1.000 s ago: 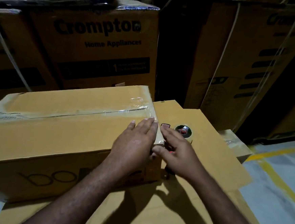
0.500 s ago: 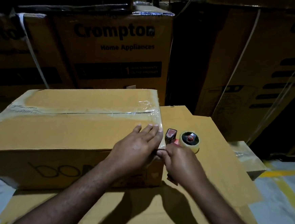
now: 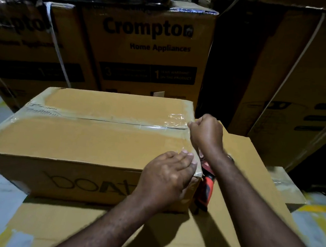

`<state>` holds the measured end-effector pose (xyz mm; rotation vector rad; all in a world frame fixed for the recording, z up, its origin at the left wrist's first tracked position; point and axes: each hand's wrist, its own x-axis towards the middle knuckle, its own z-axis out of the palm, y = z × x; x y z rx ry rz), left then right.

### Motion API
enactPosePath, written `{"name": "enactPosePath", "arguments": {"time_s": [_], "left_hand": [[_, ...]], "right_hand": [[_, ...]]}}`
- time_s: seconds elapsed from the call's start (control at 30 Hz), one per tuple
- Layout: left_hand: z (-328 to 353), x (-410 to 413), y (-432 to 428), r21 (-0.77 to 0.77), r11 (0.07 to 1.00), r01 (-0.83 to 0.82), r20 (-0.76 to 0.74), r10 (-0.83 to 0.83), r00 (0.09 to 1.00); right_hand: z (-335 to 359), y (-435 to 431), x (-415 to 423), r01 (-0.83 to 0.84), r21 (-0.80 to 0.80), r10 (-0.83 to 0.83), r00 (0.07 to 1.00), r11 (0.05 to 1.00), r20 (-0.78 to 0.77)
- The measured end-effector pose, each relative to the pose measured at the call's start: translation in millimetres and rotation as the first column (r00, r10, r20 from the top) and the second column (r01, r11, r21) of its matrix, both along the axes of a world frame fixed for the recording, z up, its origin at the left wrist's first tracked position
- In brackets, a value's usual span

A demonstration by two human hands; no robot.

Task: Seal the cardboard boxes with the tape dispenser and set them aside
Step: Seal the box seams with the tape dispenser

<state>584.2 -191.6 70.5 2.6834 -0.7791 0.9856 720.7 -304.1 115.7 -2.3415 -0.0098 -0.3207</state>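
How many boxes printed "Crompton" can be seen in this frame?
2: one box straight behind the boat box, one at far left, lettering cut off. Boxes at right may match; their print isn't visible.

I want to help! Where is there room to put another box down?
Bare room: the flat cardboard sheet right of the brown taped cardboard box, and its near strip. Crowded: beside the box's right end, with the red tape dispenser and both hands.

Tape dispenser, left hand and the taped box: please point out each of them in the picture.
Tape dispenser (image 3: 206, 187), head view, on its red body.
Left hand (image 3: 165, 176), head view, on its back.
Taped box (image 3: 90, 141), head view, on its top face.
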Motion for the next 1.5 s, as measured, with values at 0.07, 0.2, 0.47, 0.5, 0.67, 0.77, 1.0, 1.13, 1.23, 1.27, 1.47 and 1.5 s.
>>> {"name": "enactPosePath", "arguments": {"time_s": [0.07, 0.2, 0.47, 0.5, 0.67, 0.77, 1.0, 1.13, 1.23, 1.27, 1.47, 1.5], "left_hand": [[-0.7, 1.3, 0.1, -0.013, 1.000, -0.001, -0.003, 0.001, 1.000], [2.0, 4.1, 6.5, -0.011, 0.999, -0.033, -0.016, 0.033, 0.999], [-0.3, 7.5, 7.6, -0.055, 0.998, -0.026, -0.008, 0.025, 1.000], [-0.5, 8.0, 8.0, -0.058, 0.998, -0.027, -0.005, 0.027, 1.000], [0.6, 8.2, 3.9, -0.087, 0.996, -0.032, -0.007, 0.031, 0.999], [5.4, 6.6, 1.6, -0.103, 0.994, -0.048, -0.074, 0.040, 0.996], [25.4, -3.9, -2.0, -0.087, 0.989, -0.123, -0.250, 0.098, 0.963], [29.7, -5.9, -2.5, -0.070, 0.988, -0.136, -0.305, 0.109, 0.946], [39.1, -4.9, -5.2, -0.057, 0.987, -0.151, -0.372, 0.120, 0.921], [41.1, -4.5, -4.4, -0.051, 0.985, -0.164, -0.391, 0.131, 0.911], [47.8, -2.4, -10.0, -0.028, 0.982, -0.186, -0.406, 0.159, 0.900], [48.4, -2.5, -12.1, -0.029, 0.982, -0.185, -0.405, 0.157, 0.901]], "right_hand": [[5.8, 6.7, 26.8, -0.010, -0.064, 0.008, 1.000, 0.998, -0.024], [14.2, 28.6, 65.3, 0.005, -0.065, -0.008, 0.998, 0.998, -0.055], [13.6, 47.0, 118.8, 0.140, 0.153, -0.113, 0.978, 0.978, -0.172], [12.9, 44.7, 120.8, 0.141, 0.215, -0.096, 0.974, 0.966, -0.204], [3.8, 39.6, 121.1, 0.107, 0.211, -0.078, 0.987, 0.972, -0.140], [-2.9, 40.1, 119.1, 0.099, 0.148, -0.084, 0.991, 0.984, -0.099], [7.8, 40.1, 122.7, -0.170, -0.121, 0.153, 0.978, 0.978, -0.139], [17.5, 34.9, 129.0, -0.226, -0.174, 0.187, 0.958, 0.958, -0.217], [18.9, 37.1, 129.6, -0.223, -0.177, 0.188, 0.962, 0.959, -0.197], [17.1, 40.0, 128.9, -0.253, -0.128, 0.224, 0.952, 0.959, -0.207], [9.1, 37.2, 116.0, -0.273, 0.187, 0.313, 0.918, 0.944, -0.245], [7.5, 35.2, 111.0, -0.244, 0.222, 0.296, 0.923, 0.944, -0.244]]}}
